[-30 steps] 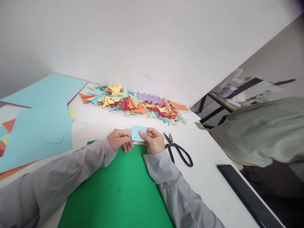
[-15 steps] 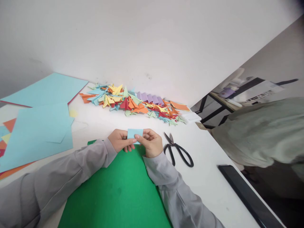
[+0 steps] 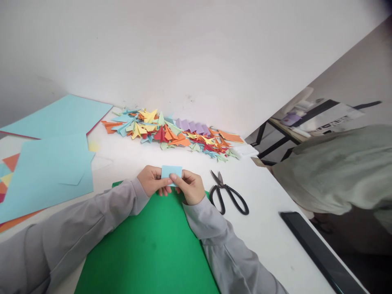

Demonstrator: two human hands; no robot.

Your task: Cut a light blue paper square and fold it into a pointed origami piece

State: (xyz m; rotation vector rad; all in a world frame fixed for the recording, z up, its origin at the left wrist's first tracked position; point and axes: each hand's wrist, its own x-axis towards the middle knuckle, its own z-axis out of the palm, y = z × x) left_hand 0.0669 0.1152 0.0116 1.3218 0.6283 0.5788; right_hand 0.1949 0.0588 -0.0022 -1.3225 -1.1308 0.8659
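Note:
A small light-blue piece of paper is held up between both hands, above the far end of the green mat. My left hand pinches its left side, thumb across the lower front. From the right, my right hand grips the same paper, its thumb pressed on the lower middle beside the left thumb. The fingers behind the paper are partly hidden. Black-handled scissors lie to the right of my right hand, blades slightly apart and pointing away.
Along the wall lies a heap of folded paper planes in several colours, with purple folded papers among them. Large light-blue sheets cover the table's left. A black flat object lies near the right edge, where a person in grey-green clothing is close.
Both hands and the blue paper have shifted slightly left in view. The right hand has moved a little closer to the left, and the grip on the paper stays.

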